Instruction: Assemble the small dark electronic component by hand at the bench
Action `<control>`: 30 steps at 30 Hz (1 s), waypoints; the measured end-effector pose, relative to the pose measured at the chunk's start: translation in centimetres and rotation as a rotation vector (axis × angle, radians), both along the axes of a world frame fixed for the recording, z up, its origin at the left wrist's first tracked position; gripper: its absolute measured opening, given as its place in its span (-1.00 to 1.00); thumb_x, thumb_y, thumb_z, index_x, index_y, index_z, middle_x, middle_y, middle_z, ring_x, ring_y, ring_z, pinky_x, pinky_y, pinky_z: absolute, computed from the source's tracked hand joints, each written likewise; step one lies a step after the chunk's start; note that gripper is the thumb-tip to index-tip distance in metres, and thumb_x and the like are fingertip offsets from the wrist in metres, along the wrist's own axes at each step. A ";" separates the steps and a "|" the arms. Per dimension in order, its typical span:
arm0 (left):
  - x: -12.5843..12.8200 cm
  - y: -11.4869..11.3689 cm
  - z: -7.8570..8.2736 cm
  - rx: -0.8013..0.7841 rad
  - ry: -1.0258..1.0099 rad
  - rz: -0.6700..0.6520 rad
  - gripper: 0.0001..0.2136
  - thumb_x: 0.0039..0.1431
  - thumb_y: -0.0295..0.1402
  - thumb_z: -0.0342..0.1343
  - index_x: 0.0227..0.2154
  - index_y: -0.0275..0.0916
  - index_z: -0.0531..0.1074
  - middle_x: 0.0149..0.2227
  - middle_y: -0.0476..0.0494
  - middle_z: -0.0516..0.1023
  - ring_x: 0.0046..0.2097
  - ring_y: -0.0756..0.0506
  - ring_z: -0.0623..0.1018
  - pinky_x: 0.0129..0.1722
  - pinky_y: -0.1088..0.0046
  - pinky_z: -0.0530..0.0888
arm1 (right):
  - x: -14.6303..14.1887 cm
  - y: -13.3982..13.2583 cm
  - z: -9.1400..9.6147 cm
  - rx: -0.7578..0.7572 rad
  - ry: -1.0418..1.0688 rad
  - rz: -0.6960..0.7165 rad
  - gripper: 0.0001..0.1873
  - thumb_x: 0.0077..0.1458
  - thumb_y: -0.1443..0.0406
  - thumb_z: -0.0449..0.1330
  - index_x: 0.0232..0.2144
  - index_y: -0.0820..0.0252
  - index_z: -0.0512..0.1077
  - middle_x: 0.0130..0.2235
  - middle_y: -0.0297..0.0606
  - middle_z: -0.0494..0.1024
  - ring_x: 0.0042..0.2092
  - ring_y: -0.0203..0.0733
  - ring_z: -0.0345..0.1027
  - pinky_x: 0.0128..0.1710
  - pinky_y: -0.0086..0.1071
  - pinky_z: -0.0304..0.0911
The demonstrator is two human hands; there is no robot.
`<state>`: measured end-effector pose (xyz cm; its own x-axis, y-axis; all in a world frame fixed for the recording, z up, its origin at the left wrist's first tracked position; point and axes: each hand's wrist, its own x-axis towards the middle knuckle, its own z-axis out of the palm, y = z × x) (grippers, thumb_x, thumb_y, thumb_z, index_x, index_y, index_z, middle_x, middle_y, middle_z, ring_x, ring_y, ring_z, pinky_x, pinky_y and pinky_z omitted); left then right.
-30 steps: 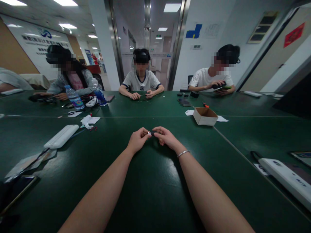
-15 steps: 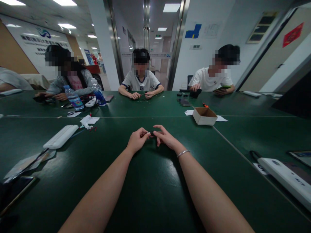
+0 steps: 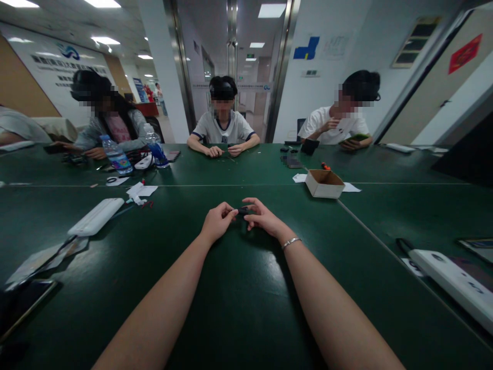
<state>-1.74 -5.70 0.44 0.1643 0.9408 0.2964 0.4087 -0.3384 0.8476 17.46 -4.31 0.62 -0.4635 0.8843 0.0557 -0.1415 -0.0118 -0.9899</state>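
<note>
Near the middle of the green table [image 3: 239, 288], both my hands meet at a small black piece [image 3: 242, 211], too small to name. My left hand [image 3: 219, 221] is closed, with thumb and fingers pinching the piece's left end. My right hand [image 3: 264, 218], with a silver bracelet at the wrist, is at the right end. Its index finger sticks out above, while the thumb and another finger close around that end. The piece's ends are partly hidden by fingertips.
A small open cardboard box [image 3: 325, 189] stands to the right, beyond my hands. White power strips [image 3: 96, 217] lie at left and right. Paper scraps [image 3: 141, 190], two bottles [image 3: 117, 156] and a phone [image 3: 29, 306] are on the left. Several people sit across the table.
My right fingers have shifted slightly and more of the black piece shows between my hands. My left hand has hardly moved. Across at right, a person's hand has risen toward the face.
</note>
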 end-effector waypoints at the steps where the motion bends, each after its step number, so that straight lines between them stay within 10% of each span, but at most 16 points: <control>1: 0.0 0.0 0.0 0.005 0.006 -0.002 -0.77 0.14 -0.14 0.08 -0.40 -0.21 0.39 -0.46 -0.03 0.53 -0.41 -0.04 0.51 -0.38 0.46 0.37 | 0.0 0.0 0.0 -0.016 -0.008 -0.001 -0.50 -0.04 0.24 0.30 -0.05 0.12 0.25 -0.35 -0.42 0.40 -0.60 -0.48 0.21 -0.55 -0.46 0.40; 30: -0.1 -0.1 0.2 -0.057 0.144 0.048 -0.53 0.21 0.04 -0.15 -0.58 -0.21 0.35 -0.65 0.02 0.40 -0.55 -0.02 0.40 -0.46 0.46 0.27 | -0.2 0.0 0.2 0.004 -0.078 0.023 -0.60 -0.10 0.26 0.36 -0.20 0.20 0.35 -0.48 -0.40 0.45 -0.55 -0.38 0.30 -0.64 -0.54 0.30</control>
